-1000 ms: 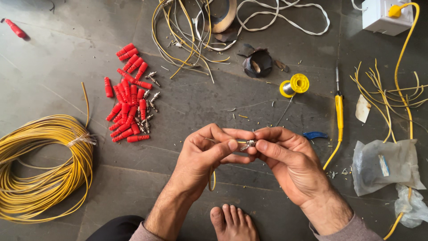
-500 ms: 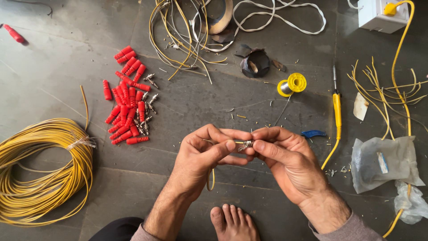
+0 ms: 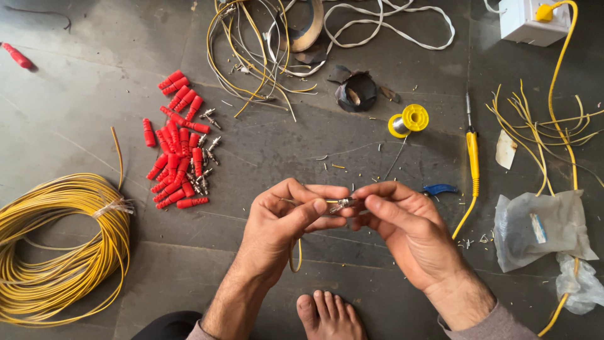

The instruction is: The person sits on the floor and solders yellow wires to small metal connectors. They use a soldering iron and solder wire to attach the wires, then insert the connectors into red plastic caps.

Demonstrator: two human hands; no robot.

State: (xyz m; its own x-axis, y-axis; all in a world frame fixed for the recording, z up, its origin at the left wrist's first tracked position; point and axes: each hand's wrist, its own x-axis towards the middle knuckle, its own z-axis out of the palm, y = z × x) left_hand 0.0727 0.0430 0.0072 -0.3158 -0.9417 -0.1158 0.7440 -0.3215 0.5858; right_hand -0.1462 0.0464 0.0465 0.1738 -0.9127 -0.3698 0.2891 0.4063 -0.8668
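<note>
My left hand (image 3: 283, 226) and my right hand (image 3: 402, 220) meet at the fingertips above a grey floor. Between them they pinch a small metal plug connector (image 3: 343, 203) with a thin yellow wire (image 3: 296, 255) that hangs down under the left palm. The left thumb and forefinger grip the wire end of it, the right thumb and forefinger the metal tip. A pile of red plug sleeves (image 3: 176, 145) with a few bare metal connectors (image 3: 207, 148) lies to the upper left of my hands.
A big coil of yellow wire (image 3: 56, 245) lies at left. Farther off are tangled wires (image 3: 264, 50), a roll of black tape (image 3: 356, 92), a yellow solder spool (image 3: 409, 118), a yellow-handled soldering iron (image 3: 472, 151), plastic bags (image 3: 541, 226), a white box (image 3: 531, 22). My bare foot (image 3: 327, 315) is below.
Both hands have shifted slightly down and stayed together on the connector; the fingers have turned a little around it. Nothing else on the floor has moved.
</note>
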